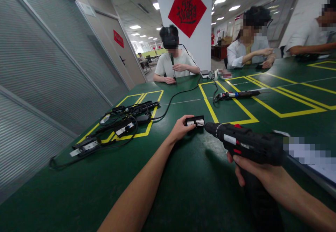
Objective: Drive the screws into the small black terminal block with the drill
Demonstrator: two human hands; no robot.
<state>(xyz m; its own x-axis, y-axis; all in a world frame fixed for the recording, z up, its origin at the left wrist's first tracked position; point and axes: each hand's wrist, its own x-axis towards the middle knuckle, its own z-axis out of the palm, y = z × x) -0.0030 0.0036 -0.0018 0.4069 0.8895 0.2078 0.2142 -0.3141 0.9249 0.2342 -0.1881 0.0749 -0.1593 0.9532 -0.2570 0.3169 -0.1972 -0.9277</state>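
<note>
My right hand (252, 170) is wrapped round the grip of a black cordless drill (245, 142) with red accents. Its chuck points left, and the tip of the bit meets or nearly meets the right end of a small black box-like part (201, 118) with a white inside face. That part rests on the green table, pinched by the fingers and thumb of my left hand (182, 127). Whether a screw sits under the bit is too small to tell.
Several black cabled devices (126, 120) lie on the left. An electric screwdriver (237, 95) lies ahead on the green table (183, 186) with yellow tape outlines. A partly blurred sheet (312, 155) is at right. Co-workers (175, 60) sit across the table.
</note>
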